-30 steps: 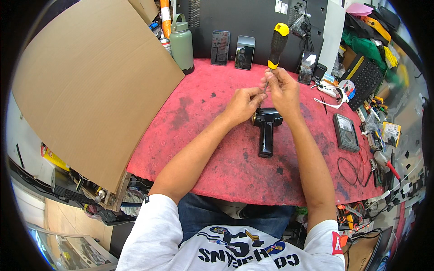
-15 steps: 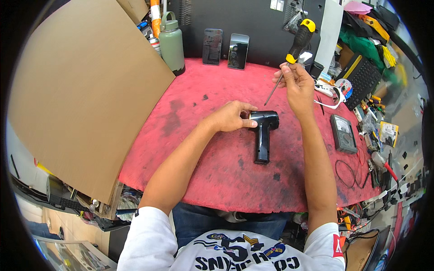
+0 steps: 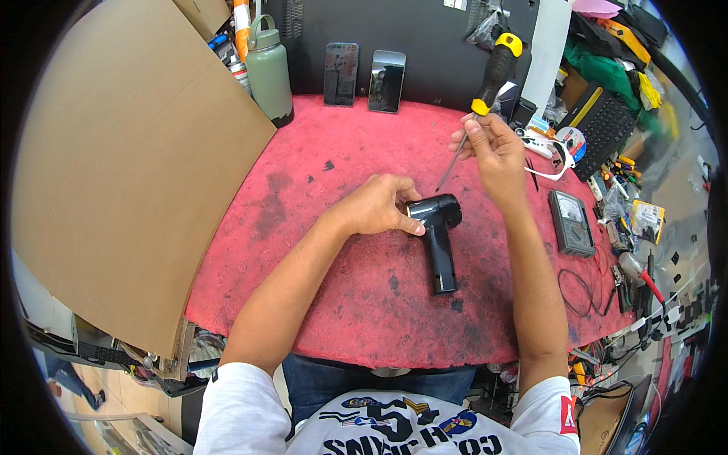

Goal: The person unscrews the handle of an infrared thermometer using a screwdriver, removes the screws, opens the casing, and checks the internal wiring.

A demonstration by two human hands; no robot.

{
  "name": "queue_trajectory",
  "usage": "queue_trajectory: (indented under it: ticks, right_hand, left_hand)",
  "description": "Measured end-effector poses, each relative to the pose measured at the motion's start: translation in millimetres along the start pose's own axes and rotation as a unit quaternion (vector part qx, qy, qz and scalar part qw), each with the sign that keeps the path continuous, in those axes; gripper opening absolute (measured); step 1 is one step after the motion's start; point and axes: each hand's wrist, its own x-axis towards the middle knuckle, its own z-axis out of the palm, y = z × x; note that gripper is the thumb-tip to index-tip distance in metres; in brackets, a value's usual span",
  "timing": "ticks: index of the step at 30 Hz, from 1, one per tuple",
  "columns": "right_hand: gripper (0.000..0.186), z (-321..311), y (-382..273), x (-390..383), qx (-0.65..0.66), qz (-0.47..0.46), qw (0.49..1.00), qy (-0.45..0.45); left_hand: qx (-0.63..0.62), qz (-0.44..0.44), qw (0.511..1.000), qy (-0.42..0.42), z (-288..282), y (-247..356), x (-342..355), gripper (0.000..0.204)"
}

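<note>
A glossy black, T-shaped handheld device [image 3: 438,243], like a small hair dryer or massage gun, lies on the red cloth [image 3: 334,280] with its handle toward me. My left hand [image 3: 383,205] grips the left end of its head between thumb and fingers. My right hand [image 3: 491,148] is raised to the right of the device and pinches a screwdriver [image 3: 497,74] by its shaft, just below the black and yellow handle. The handle points up and away, and the tip slants down toward the device's head without touching it. Part of the shaft is hidden by my fingers.
Two phones [image 3: 341,74] lean against a black panel at the back, beside a green bottle [image 3: 271,76]. A large cardboard sheet [image 3: 136,167] covers the left side. On the right are a multimeter [image 3: 571,222] with leads, white-framed glasses [image 3: 557,161] and a black keyboard [image 3: 604,129].
The device's handle end has swung slightly nearer me and to the right, with my left hand still on its head. The screwdriver stays raised in my right hand. The whole view has shifted slightly.
</note>
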Motion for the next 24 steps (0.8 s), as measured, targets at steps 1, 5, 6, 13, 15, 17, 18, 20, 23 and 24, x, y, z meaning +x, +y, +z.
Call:
queue_trajectory:
  ticks: [1, 5, 6, 13, 15, 17, 18, 20, 23, 24]
  right_hand:
    - [0.019, 2.5, 1.9, -0.9, 0.011, 0.008, 1.000, -0.005]
    - [0.019, 13.2, 7.4, -6.4, 0.035, 0.023, 0.999, -0.021]
    - [0.019, 14.9, 6.2, -7.6, 0.032, 0.023, 0.999, -0.024]
    - [0.019, 18.7, 3.7, -9.9, 0.022, 0.030, 0.999, -0.022]
    - [0.019, 19.5, 5.2, -10.5, 0.023, 0.029, 0.999, -0.022]
    - [0.018, 20.5, 6.3, -11.4, 0.025, 0.027, 0.999, -0.020]
    - [0.018, 21.8, 6.3, -11.9, 0.026, 0.026, 0.999, -0.019]
    - [0.017, 22.7, 7.2, -12.7, 0.024, 0.028, 0.999, -0.023]
    - [0.016, 22.1, 9.9, -13.7, 0.010, 0.037, 0.998, -0.040]
    - [0.016, 22.2, 9.7, -13.9, 0.005, 0.042, 0.998, -0.048]
  left_hand:
    - [-0.037, 0.000, 0.999, -0.011, -0.1, -1.6, 0.9, 0.048]
    - [-0.092, -0.015, 0.995, -0.034, -2.0, 0.6, 0.4, 0.051]
    - [-0.094, -0.017, 0.995, -0.036, -2.4, 1.1, 0.2, 0.052]
    - [-0.098, -0.020, 0.994, -0.037, -2.1, -1.1, 0.2, 0.056]
    - [-0.096, -0.021, 0.995, -0.033, -1.5, -1.2, 0.0, 0.057]
    - [-0.083, -0.020, 0.996, -0.025, -0.9, -1.6, 0.2, 0.058]
    - [-0.082, -0.020, 0.996, -0.025, -0.9, -1.7, 0.0, 0.058]
    - [-0.080, -0.020, 0.996, -0.026, -0.8, -2.8, 0.2, 0.059]
    - [-0.065, -0.014, 0.998, -0.024, -0.1, -5.7, 1.1, 0.060]
    - [-0.048, 0.002, 0.999, -0.020, 0.2, -6.2, 1.2, 0.054]
